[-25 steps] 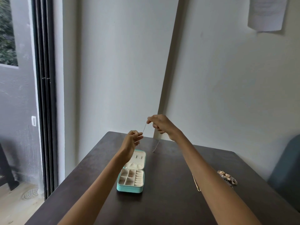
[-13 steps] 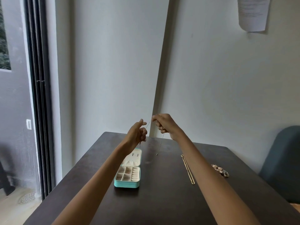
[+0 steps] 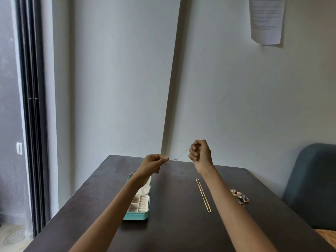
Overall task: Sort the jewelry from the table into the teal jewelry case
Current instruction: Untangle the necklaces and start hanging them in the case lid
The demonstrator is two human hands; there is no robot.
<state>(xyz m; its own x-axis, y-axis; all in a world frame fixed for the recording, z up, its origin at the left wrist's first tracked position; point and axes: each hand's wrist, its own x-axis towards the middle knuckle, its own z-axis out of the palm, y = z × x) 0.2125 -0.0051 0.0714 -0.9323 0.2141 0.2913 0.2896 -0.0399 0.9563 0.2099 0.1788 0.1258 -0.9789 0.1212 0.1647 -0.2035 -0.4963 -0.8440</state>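
Observation:
A thin silver chain (image 3: 180, 155) is stretched in the air between my two hands, above the far end of the dark table (image 3: 171, 224). My left hand (image 3: 153, 165) pinches its lower end. My right hand (image 3: 200, 151) pinches the higher end, and a loose tail of the chain hangs down from it towards the table. The teal jewelry case (image 3: 139, 208) lies open below my left forearm, its cream compartments showing. A gold chain (image 3: 203, 196) lies straight on the table by my right forearm. A cluster of pale bead jewelry (image 3: 239, 195) lies further right.
A blue-grey chair (image 3: 311, 186) stands at the table's right side. White walls meet in a corner just behind the table. A dark sliding door frame (image 3: 32, 115) runs down the left. A paper sheet (image 3: 266, 19) hangs on the wall at upper right.
My hands have drawn apart, so the thin chain is now pulled out longer between them. My left hand has dropped lower. The view has shifted, showing more of the gold chain.

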